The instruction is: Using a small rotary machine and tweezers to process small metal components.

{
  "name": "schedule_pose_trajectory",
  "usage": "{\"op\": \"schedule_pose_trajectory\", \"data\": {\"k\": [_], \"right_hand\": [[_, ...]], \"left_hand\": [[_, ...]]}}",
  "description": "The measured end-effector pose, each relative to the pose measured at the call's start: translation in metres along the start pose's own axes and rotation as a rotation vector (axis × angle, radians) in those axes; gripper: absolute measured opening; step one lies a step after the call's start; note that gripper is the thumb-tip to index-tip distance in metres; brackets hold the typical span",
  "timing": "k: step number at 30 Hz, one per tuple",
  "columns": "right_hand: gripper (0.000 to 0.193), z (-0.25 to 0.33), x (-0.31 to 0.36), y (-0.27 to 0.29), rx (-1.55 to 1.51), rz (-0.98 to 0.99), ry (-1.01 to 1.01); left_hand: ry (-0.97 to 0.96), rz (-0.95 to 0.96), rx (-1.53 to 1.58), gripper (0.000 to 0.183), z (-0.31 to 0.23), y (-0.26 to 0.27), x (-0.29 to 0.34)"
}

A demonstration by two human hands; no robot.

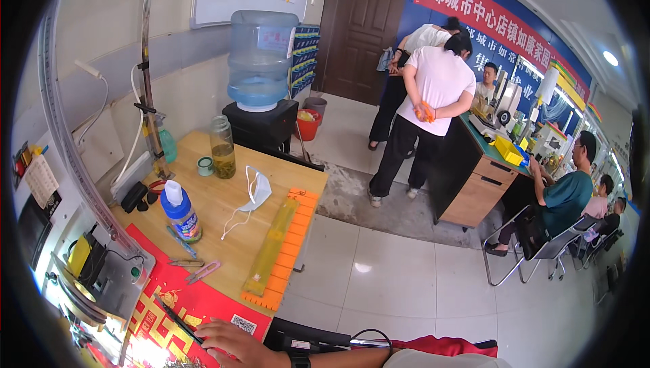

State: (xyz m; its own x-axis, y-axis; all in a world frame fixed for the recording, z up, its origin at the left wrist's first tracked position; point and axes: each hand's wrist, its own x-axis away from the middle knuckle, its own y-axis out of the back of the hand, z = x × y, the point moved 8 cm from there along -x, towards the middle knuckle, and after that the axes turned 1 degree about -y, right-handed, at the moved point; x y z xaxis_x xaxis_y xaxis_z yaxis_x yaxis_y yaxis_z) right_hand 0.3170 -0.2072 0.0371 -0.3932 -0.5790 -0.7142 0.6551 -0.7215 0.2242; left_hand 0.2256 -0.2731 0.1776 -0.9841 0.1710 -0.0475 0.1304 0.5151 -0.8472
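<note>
My right hand [233, 342] reaches in from the lower edge, a dark watch on its wrist, its fingers bent around the near end of a slim black tool [177, 320] that looks like tweezers. Beneath lies a red mat [150, 285] with gold print. Glare washes out the lower left corner, where small metal bits [184, 364] show at the edge. Beyond the tool lie pink-handled snips [203, 271], dark snips [185, 262] and a blue pen-like tool [181, 241]. My left hand is out of view.
The wooden table [223, 239] bears a blue bottle [181, 212], glass jar [223, 148], tape roll [205, 166], face mask [254, 192] and yellow strip on an orange board [288, 232]. A water dispenser [261, 124] stands behind. Several people are across the room by a workbench [474, 185].
</note>
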Motion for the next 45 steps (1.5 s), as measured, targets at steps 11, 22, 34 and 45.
{"op": "schedule_pose_trajectory", "data": {"k": [11,22,34,45], "right_hand": [[0.017,0.004,-0.002,0.003,0.012,-0.005,-0.027],[0.014,0.009,-0.007,0.005,0.101,0.004,0.008],[0.022,0.017,-0.005,0.007,0.063,-0.191,0.192],[0.018,0.022,-0.007,0.002,0.116,-0.087,0.078]], "left_hand": [[0.023,0.041,-0.056,0.026,0.004,-0.003,-0.006],[0.041,0.074,-0.102,0.027,0.007,-0.01,-0.012],[0.084,0.157,-0.176,0.027,0.018,-0.025,-0.018],[0.101,0.209,-0.292,0.028,0.022,-0.025,-0.004]]}}
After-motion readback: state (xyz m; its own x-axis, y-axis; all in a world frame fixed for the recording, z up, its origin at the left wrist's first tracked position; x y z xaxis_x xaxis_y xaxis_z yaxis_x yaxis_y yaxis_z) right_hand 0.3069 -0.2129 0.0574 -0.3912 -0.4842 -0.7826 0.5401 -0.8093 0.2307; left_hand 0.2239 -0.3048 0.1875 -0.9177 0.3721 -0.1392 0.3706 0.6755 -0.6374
